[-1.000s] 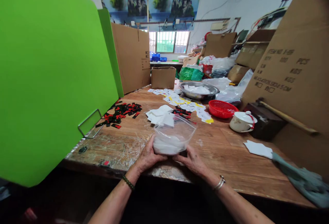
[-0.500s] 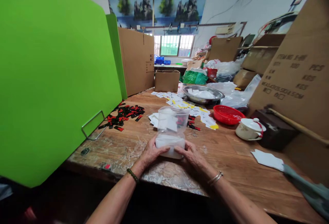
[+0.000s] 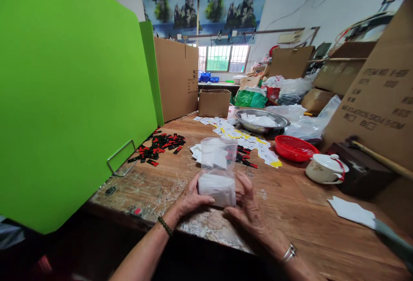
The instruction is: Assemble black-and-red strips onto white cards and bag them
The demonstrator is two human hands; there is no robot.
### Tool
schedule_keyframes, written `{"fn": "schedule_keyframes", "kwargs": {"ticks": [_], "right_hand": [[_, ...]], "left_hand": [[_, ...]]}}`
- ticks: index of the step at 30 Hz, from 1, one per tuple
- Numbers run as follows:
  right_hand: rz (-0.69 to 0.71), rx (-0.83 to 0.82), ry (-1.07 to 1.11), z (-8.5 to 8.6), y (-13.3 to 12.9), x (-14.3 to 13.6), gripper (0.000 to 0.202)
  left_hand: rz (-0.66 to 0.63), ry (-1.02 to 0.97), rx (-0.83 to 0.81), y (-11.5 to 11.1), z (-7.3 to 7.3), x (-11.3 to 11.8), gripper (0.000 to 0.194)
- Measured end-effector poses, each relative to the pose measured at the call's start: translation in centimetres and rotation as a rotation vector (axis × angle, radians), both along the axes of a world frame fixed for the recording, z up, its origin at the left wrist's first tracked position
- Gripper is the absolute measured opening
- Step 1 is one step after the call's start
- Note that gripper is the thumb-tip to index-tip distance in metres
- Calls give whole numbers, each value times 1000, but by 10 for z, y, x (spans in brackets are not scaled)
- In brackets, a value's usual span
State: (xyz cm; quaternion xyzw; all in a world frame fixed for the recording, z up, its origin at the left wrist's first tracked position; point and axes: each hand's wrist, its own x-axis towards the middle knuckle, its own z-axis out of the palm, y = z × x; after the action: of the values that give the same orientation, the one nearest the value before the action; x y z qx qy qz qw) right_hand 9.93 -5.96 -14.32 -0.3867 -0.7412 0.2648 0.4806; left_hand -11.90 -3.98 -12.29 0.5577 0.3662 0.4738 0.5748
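A clear plastic bag (image 3: 217, 188) with a white stack inside stands near the table's front edge, its empty upper part reaching away from me. My left hand (image 3: 192, 199) grips the bag's left side, thumb across the front. At the bag's right side is my right hand (image 3: 247, 203), thumb and fingers apart, the fingertips beside or lightly touching the plastic. Behind the bag lie white cards (image 3: 211, 154), partly seen through it, and a small pile of black and red pieces (image 3: 243, 156).
A larger black and red pile (image 3: 163, 145) lies left, near a green panel (image 3: 80, 100) with a wire handle. Behind are spread cards (image 3: 238, 134) and a metal bowl (image 3: 280, 122). Right are a red basket (image 3: 295, 147), a lidded cup (image 3: 322, 170) and white sheets (image 3: 351, 212).
My right hand has loosened from the bag, its fingers spreading and its thumb moving off the front. My left hand keeps its hold. The view has shifted slightly, moving the background right.
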Motion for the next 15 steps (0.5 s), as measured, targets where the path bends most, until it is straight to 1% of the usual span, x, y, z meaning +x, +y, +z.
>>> {"fn": "schedule_keyframes", "kwargs": {"ticks": [2, 4, 6, 8, 10, 12, 15], "right_hand": [[-46, 132, -162, -1, -2, 0, 73], [-119, 205, -245, -5, -3, -2, 60], [-191, 247, -269, -10, -2, -8, 55], [-262, 269, -264, -14, -2, -13, 50], [-323, 264, -246, -16, -3, -17, 44], [-354, 247, -222, -14, -6, -20, 36], [-341, 252, -190, -7, -11, -20, 26]], "left_hand": [[-7, 5, -3, -1, 1, 1, 93], [-3, 37, 10, -2, 1, 0, 93], [24, 124, 52, -4, 1, -2, 97], [47, 222, 93, -6, 2, -3, 106], [46, 260, 108, -9, 5, -3, 110], [46, 238, 103, -11, 7, -2, 104], [52, 186, 83, -12, 8, 0, 88]]}}
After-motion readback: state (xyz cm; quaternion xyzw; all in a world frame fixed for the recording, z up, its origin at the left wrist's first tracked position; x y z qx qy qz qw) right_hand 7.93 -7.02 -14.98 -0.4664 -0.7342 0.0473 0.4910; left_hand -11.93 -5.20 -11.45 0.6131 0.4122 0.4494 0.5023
